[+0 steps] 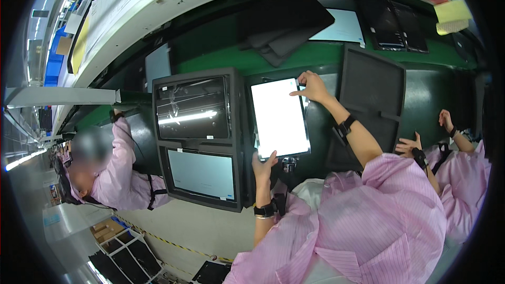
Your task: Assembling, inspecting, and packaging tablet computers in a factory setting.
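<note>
A tablet (280, 118) with a bright white, lit screen is held over the green bench in front of me. At its lower left corner my left hand (264, 167) is closed on the edge, thumb on the front. My right hand (314, 87) is closed round the upper right edge, one digit lying over the screen; its other fingers are partly hidden. To the left stands a black foam tray (238, 126) with two compartments. Its far one holds a tablet with a dark, glossy screen (193, 108), the near one a tablet with a pale, lit screen (201, 174).
Right of my tablet lies a black foam tray (373, 81). Black sheets (286, 26), a lit tablet (339, 25) and dark wrapped panels (397, 25) lie at the back. Co-workers in pink sit at left (113, 152) and right (465, 173). Yellow notes (452, 17) hang at upper right.
</note>
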### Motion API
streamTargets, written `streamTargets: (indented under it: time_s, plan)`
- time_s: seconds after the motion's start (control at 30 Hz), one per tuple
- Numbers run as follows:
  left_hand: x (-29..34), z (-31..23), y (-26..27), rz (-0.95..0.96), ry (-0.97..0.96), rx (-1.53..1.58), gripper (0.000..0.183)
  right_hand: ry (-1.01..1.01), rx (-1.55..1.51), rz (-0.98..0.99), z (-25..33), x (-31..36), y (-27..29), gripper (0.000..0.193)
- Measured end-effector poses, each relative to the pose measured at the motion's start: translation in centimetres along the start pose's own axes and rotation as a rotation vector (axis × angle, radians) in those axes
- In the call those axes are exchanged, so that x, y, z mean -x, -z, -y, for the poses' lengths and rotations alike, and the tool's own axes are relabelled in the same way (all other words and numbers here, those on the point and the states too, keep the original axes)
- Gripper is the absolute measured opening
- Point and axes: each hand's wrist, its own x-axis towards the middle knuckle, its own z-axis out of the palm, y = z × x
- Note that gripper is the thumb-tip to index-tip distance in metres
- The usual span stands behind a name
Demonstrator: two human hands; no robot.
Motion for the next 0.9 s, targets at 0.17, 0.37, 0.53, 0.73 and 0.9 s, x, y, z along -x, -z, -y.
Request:
streamTargets:
  time_s: [0.17,0.37,0.53,0.73,0.9]
  plan:
    - [0.7,-3.6,-0.4,0.320,0.004,0.093,0.036,-0.203,-0.379,-0.033,0.7,1.4,2.3,0.052]
    - [3.7,-7.5,-3.4,0.603,-0.158,-0.163,0.039,-0.533,-1.215,-0.188,1.5,9.3,5.8,0.042]
    - [-0.5,-5.9,-1.9,0.203,-0.597,-0.751,0.048,-0.695,-1.164,-0.756,-4.9,14.9,11.3,0.035]
    - [-3.3,-2.9,-3.4,-0.111,-0.495,-1.091,0.085,-0.835,-1.018,-1.084,-16.4,14.2,13.4,0.036]
    - [-3.9,-3.4,-2.9,-0.146,-0.445,-1.186,0.089,-0.855,-0.776,-0.576,-12.8,17.0,13.3,0.028]
